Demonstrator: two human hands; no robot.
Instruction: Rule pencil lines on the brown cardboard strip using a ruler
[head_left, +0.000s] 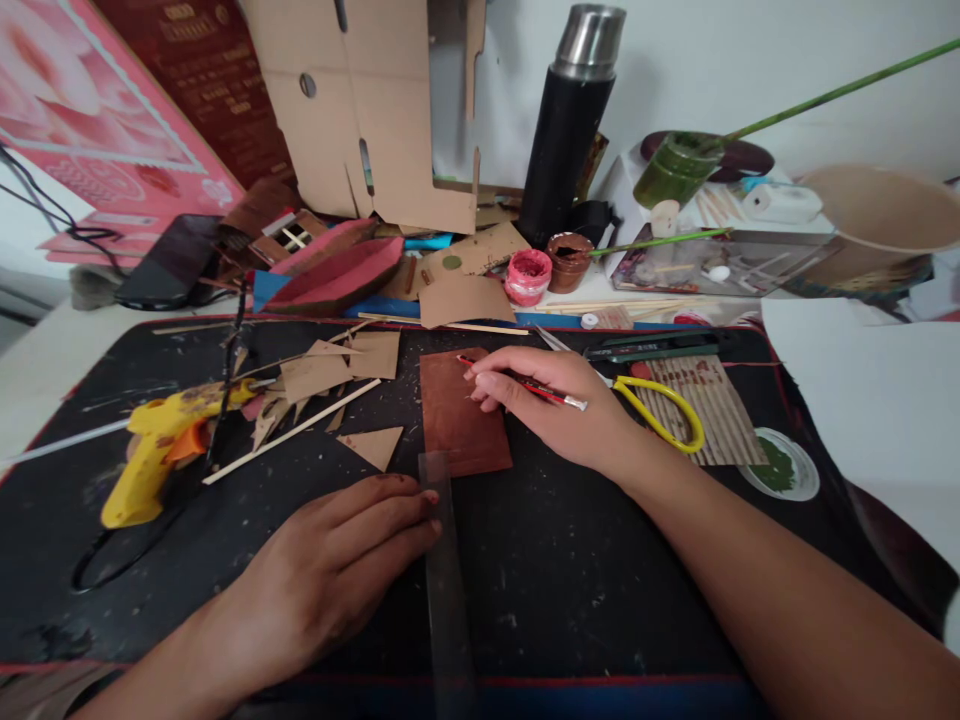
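Note:
My right hand [536, 400] is closed on a slim red-and-black pencil [551, 394] with a pale end. The pencil's other end is over the upper part of a reddish-brown painted card [457, 410] lying on the black mat. My left hand [345, 570] has its fingers together, the tips on a clear ruler [448, 600]. That ruler runs from the mat's front edge to the card's lower left corner, where it overlaps the card slightly. My left thumb is hidden. Scissors with yellow handles [694, 425] lie partly behind my right wrist.
At left are a yellow glue gun [142, 465], a black cable, a thin stick [292, 432] and cardboard scraps [315, 372]. Corrugated card [709, 400], a green cutter [660, 346] and a green paint dish [780, 465] lie right. Paint jars [529, 278] and a flask [566, 140] stand behind.

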